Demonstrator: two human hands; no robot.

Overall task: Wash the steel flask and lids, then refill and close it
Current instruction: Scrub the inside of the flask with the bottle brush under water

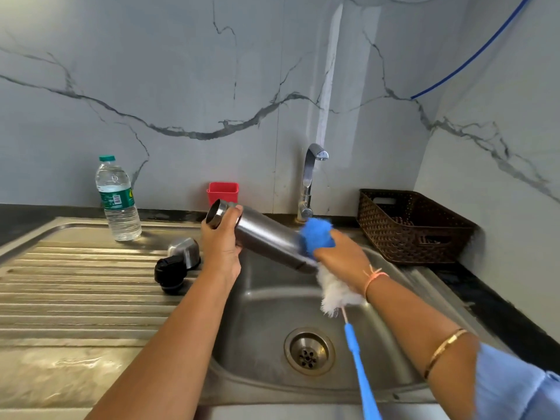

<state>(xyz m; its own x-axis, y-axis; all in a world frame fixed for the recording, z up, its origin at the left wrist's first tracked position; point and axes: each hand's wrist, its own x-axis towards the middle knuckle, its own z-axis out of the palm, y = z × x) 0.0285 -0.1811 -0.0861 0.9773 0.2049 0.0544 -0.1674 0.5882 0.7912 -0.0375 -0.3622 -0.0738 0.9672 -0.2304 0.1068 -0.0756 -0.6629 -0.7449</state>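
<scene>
My left hand (221, 237) grips the steel flask (266, 237) near its open mouth and holds it tilted over the sink basin (266, 328), mouth up to the left. My right hand (342, 259) holds a bottle brush by its head, with the blue sponge tip (316, 234) pressed against the flask's lower body. The white bristles (333, 292) and blue handle (360, 368) hang down below my wrist. A steel cup lid (185, 251) and a black stopper lid (169, 275) lie on the drainboard to the left of the flask.
A plastic water bottle (118, 201) stands at the back of the ribbed drainboard (75, 292). The tap (309, 183) rises behind the basin, with no water running. A red container (222, 192) sits against the wall and a brown woven basket (412, 228) at the right.
</scene>
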